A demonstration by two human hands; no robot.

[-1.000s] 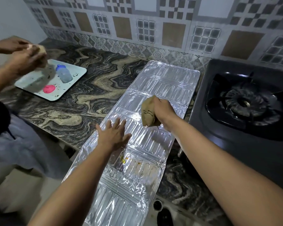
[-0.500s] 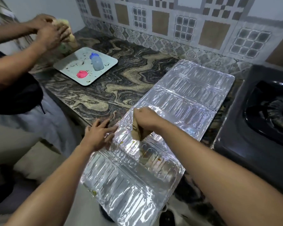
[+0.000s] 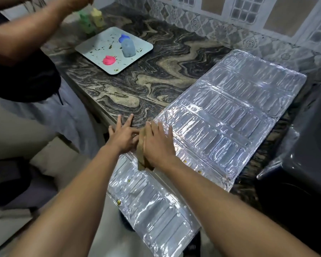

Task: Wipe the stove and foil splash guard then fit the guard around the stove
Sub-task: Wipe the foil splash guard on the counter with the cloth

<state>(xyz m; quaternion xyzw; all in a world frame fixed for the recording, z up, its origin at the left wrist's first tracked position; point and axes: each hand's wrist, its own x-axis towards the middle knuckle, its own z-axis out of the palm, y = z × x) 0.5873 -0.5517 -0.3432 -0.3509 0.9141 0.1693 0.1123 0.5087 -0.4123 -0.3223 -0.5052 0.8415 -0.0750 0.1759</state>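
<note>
On a marbled kitchen counter [image 3: 156, 75], a person wipes a foil splash guard [image 3: 220, 123] lying flat and unfolded, its near end overhanging the counter edge toward 6 o'clock. The right hand [image 3: 158, 143] lies palm down with its fingers laid together over a tan cloth [image 3: 142, 153], pressing it onto the guard's left edge; the left hand [image 3: 123, 134], at 9 o'clock of the right and touching the cloth, rests with its fingers spread across the counter edge, empty. Yellowish specks dot the foil near the cloth and on the overhanging panel — by the look of it, wiping is under way and unfinished. The stove [image 3: 304, 164] sits dark at 3 o'clock, just beside the guard, which is not yet stood up around it; whether the stove is already wiped cannot be told. At 11 o'clock a tray [image 3: 93, 51] holds a blue bottle [image 3: 127, 46] — beside it another person's arm [image 3: 26, 34] is blurred
</note>
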